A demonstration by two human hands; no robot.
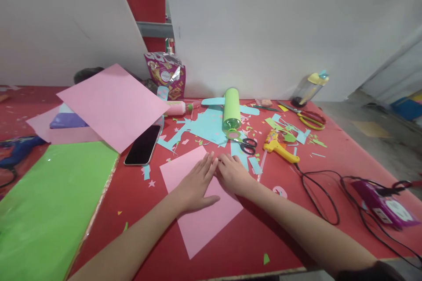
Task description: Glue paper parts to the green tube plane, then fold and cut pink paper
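- Head view: the left hand (198, 189) is lying flat, gripping nothing, on the pink sheet (207, 230).
- The right hand (233, 174) is curling at its edge; cannot tell whether it's pinching.
- The sheet is resting on the red table (165, 263).

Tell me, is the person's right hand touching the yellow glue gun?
Apart: the head view shows red tabletop between the right hand and the yellow glue gun.

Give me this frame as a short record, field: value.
left hand: left hand flat on pink sheet
right hand: right hand curled over the sheet's right-hand edge, grip unclear
beyond sheet: green cylinder; black-handled scissors
right of scissors: yellow glue gun
left of sheet: phone
surface: red table
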